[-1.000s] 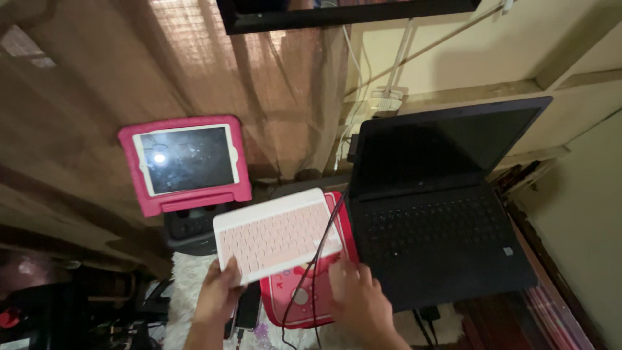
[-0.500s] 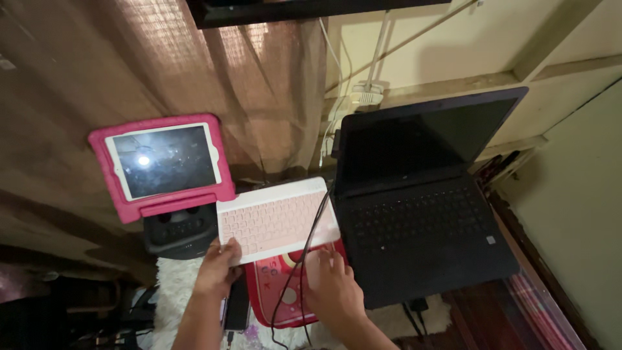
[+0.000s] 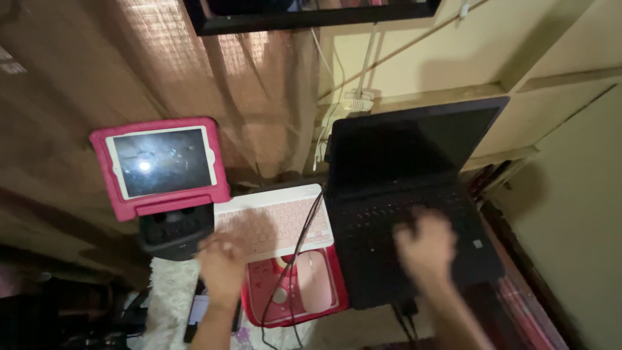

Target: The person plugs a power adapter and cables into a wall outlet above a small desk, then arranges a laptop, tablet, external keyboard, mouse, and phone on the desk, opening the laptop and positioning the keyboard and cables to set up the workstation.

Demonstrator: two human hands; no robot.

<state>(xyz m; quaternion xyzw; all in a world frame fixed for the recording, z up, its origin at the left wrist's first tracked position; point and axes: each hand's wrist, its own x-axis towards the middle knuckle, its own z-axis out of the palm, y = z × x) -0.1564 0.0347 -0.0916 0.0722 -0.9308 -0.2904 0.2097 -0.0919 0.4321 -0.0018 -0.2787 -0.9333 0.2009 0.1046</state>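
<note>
My left hand rests at the near left edge of a small white-and-pink keyboard, its fingers curled on the keyboard's rim. That keyboard lies on top of a red-pink case. My right hand hovers, blurred, over the keys of an open black laptop with a dark screen; it holds nothing and its fingers are spread. A black cable runs across the keyboard and the case between the two hands.
A tablet in a pink case stands propped at the left on a black device. A brown curtain hangs behind. White cables and a wall socket sit above the laptop. A white fluffy cloth lies at the lower left.
My right hand has left the near edge of the pink keyboard and moved right onto the laptop's keys. The left hand stays at the keyboard. The view has shifted slightly.
</note>
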